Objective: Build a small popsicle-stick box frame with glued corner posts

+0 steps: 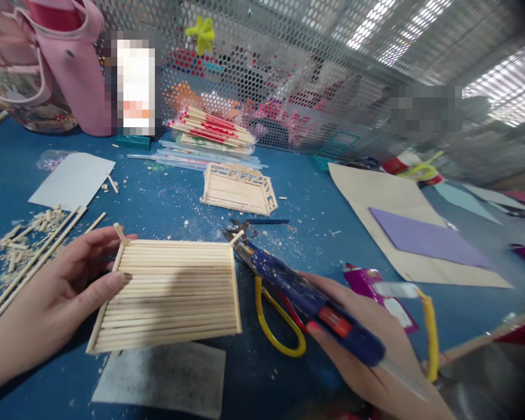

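Note:
My left hand [81, 280] grips the left edge of a flat panel of wooden sticks [175, 291], with the thumb on top and the fingers behind. Short sticks stand up at the panel's two far corners. My right hand [359, 338] is closed around a blue glue gun [297, 291] with an orange switch, and a translucent glue stick [402, 379] trails from its back end. The gun's nozzle is close to the panel's far right corner; I cannot tell if they touch. Beneath the gun lie scissors [282, 344] with yellow and red handles. Pliers [245, 226] lie beyond the nozzle, partly hidden.
A small railed stick frame [240, 195] sits farther back, before glue sticks [170, 154] and bundled wooden sticks [214, 129]. Cut stick pieces [17, 245] lie left. A pink bottle holder [76, 76] stands back left. Purple foam [424, 239] rests on cardboard [363, 198] at right.

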Action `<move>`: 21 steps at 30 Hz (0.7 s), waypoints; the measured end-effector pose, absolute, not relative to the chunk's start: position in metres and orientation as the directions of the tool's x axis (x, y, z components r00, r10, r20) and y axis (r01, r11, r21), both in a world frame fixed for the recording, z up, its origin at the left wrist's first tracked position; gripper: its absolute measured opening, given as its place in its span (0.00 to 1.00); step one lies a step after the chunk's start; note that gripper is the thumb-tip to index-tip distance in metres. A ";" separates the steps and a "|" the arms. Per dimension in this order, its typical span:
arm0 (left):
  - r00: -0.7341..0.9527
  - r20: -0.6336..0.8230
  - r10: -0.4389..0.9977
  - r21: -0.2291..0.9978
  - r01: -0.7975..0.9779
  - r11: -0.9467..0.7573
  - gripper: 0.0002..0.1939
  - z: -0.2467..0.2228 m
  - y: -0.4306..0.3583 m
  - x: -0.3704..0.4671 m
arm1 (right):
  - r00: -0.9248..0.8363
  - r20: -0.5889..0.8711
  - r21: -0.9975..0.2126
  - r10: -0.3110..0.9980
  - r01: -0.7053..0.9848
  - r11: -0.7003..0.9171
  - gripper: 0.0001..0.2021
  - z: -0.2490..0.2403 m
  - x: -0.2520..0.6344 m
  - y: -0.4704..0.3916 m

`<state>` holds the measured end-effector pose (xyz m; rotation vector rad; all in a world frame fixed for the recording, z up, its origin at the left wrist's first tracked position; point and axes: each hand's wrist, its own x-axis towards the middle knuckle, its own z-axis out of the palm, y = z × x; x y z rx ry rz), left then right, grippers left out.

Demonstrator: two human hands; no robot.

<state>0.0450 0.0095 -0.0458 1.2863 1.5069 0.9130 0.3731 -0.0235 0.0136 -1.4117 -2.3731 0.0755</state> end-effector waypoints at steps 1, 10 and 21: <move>-0.023 -0.179 0.984 0.939 0.296 0.178 0.28 -0.045 0.010 0.045 | -0.414 0.285 -0.239 0.864 0.843 0.483 0.15 0.014 0.371 -0.023; -0.013 -0.162 0.987 0.941 0.300 0.158 0.28 -0.046 0.009 0.044 | -0.437 0.276 -0.217 0.856 0.839 0.499 0.16 0.015 0.366 -0.025; -0.006 -0.162 0.987 0.932 0.329 0.155 0.29 -0.047 0.010 0.042 | -0.438 0.237 -0.178 0.867 0.858 0.482 0.18 0.005 0.374 -0.028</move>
